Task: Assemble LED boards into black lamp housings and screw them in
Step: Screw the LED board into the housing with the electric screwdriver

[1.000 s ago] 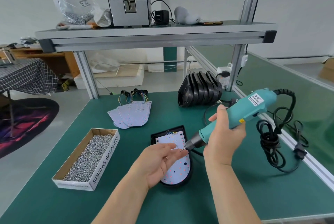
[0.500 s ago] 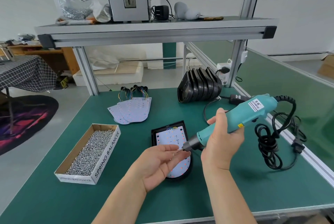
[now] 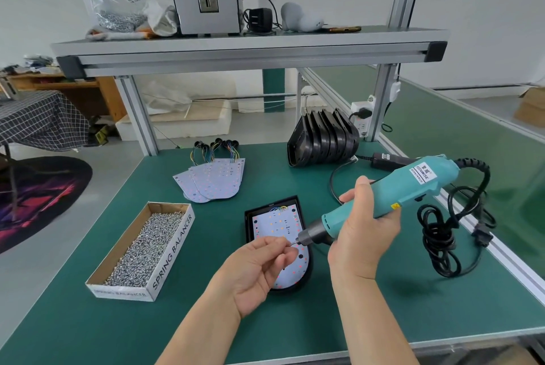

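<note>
The left hand (image 3: pixel 259 270) is held palm upward over the near end of the LED board (image 3: pixel 274 224). Its grip is narrowed to a pinch of thumb and forefinger at the tip of the bit (image 3: pixel 292 243); whether a screw is pinched there cannot be told. The teal screwdriver (image 3: pixel 413 184) is clasped round its barrel by the right hand (image 3: pixel 362 235) and tilted down to the left. The board is seated in a black lamp housing (image 3: pixel 249 218) laid flat on the tabletop (image 3: pixel 88 320). A box of screws (image 3: pixel 174 249) is set to the left. Spare LED boards (image 3: pixel 212 179) and stacked housings (image 3: pixel 321 140) are placed farther back.
</note>
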Action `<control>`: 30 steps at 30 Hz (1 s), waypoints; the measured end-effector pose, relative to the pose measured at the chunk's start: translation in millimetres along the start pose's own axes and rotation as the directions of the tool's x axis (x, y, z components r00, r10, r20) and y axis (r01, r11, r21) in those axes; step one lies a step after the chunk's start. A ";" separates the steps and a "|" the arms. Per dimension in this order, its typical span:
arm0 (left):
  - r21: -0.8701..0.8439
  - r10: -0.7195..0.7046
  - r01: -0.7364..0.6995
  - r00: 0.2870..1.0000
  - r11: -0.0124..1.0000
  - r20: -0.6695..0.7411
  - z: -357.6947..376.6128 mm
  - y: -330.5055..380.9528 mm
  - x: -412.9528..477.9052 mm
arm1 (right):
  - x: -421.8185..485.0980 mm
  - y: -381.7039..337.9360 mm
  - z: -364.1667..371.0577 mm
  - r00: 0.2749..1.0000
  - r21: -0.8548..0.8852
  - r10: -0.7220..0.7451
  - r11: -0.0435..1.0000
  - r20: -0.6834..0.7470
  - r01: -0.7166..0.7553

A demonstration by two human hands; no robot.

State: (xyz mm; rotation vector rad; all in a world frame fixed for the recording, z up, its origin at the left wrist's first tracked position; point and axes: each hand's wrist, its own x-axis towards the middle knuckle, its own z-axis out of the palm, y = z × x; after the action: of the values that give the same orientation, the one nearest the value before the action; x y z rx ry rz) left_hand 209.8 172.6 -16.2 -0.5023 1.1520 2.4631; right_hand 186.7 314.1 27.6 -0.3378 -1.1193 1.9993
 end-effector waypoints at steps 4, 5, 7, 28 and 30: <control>-0.036 -0.018 0.019 1.000 0.999 0.019 -0.6 -0.9 -0.4 | -0.2 -0.5 -0.7 1.000 -0.005 -0.005 1.000 -0.003 0.005; -0.038 -0.021 0.022 1.000 0.999 0.021 -0.9 -1.1 -0.4 | -0.3 -0.7 -0.9 1.000 -0.004 -0.006 1.000 -0.006 0.006; -0.030 -0.023 0.023 0.999 0.999 0.024 -1.4 -1.0 -0.6 | 0.0 -0.9 -1.3 1.000 -0.001 -0.008 1.000 -0.010 0.008; -0.095 -0.036 0.032 0.999 0.995 -0.038 1.4 -4.1 3.5 | 2.4 -2.6 -0.2 1.000 0.027 0.010 1.000 -0.019 -0.009; -0.100 -0.039 0.035 0.998 0.994 -0.042 1.7 -4.4 3.6 | 1.8 -2.6 0.2 1.000 0.024 0.012 1.000 -0.017 -0.011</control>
State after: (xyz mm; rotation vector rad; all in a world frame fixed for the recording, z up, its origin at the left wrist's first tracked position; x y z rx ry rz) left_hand 208.5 177.2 -19.7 -0.6039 1.0317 2.4980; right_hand 186.7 316.1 30.1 -0.3488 -1.0843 2.0146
